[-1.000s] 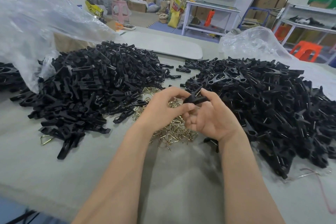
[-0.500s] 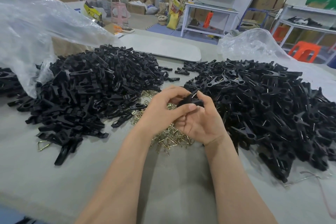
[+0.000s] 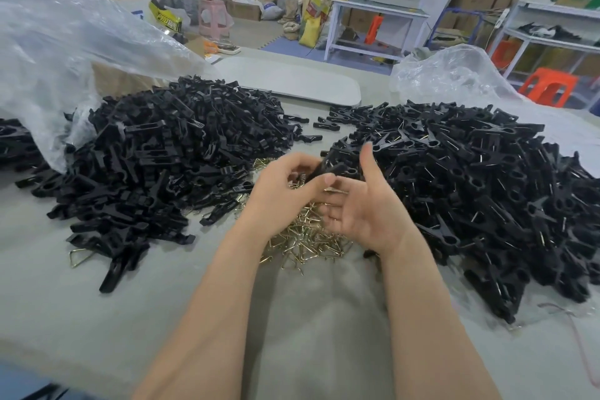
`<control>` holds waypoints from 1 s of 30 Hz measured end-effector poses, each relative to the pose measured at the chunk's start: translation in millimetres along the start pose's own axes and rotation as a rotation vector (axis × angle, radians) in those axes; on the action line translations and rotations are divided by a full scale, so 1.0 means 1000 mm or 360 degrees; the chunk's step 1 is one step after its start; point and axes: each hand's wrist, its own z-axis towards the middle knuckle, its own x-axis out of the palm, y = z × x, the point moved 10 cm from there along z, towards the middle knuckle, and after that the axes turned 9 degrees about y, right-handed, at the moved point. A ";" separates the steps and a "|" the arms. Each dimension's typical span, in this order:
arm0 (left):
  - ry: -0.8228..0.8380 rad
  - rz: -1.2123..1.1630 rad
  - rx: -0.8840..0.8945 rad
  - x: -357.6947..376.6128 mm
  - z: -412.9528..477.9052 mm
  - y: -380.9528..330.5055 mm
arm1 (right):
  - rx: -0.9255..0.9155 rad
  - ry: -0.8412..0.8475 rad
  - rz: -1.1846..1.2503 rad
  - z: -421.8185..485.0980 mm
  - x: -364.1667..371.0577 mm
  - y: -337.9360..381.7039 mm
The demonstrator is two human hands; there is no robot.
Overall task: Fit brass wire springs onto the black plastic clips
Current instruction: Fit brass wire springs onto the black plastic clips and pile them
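Grey table [image 3: 97,318]: my left hand [image 3: 282,191] pinches one black clip [image 3: 337,169] above the brass spring pile [image 3: 308,237], long axis crosswise, tip toward my right hand [image 3: 363,214], fingers spread. Left heap [image 3: 162,156] and right heap [image 3: 470,188] flank that pile.

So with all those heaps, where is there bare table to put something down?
Bare table shows along the near edge, in front of the left clip pile, and between the forearms below the brass springs. Crowded: the middle, where the left hand holds a clip beside the open right hand, hemmed by the right clip pile.
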 end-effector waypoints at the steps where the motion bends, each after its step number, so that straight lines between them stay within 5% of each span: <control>1: 0.0044 0.0149 0.0001 0.004 0.000 0.000 | 0.0024 -0.0149 -0.0248 -0.003 -0.011 0.004; 4: 0.0210 0.0437 0.0053 0.023 0.001 -0.004 | -0.0123 -0.0547 -0.0771 -0.012 -0.028 0.028; 6: 0.0044 0.0318 0.0065 0.012 0.000 -0.009 | -0.0560 -0.0800 -0.0281 -0.027 -0.041 0.054; 9: -0.0714 0.0177 -0.0090 -0.049 -0.018 -0.005 | -0.1183 -0.0649 0.0691 -0.040 -0.049 0.088; 11: -0.0913 0.0432 -0.0334 -0.074 -0.028 0.004 | -0.0927 -0.0752 0.0179 -0.026 -0.040 0.087; 14: -0.0528 0.1014 -0.0748 -0.069 -0.020 0.026 | -0.0424 -0.1110 -0.1224 0.002 -0.024 0.068; 17: -0.0298 0.1134 -0.1008 -0.058 -0.023 0.047 | -0.0240 -0.1050 -0.1957 0.036 -0.006 0.055; 20: -0.0288 0.1153 -0.1063 -0.060 -0.024 0.054 | 0.0070 -0.0999 -0.2226 0.057 -0.007 0.041; 23: -0.0275 0.1062 -0.1024 -0.063 -0.022 0.057 | 0.0074 -0.1145 -0.2315 0.055 -0.005 0.044; 26: -0.0477 0.0796 -0.0849 -0.072 -0.024 0.046 | 0.0088 -0.1354 -0.2357 0.049 -0.005 0.050; 30: -0.0728 0.0273 -0.0523 -0.080 -0.015 0.027 | 0.0202 -0.1212 -0.2371 0.061 0.001 0.044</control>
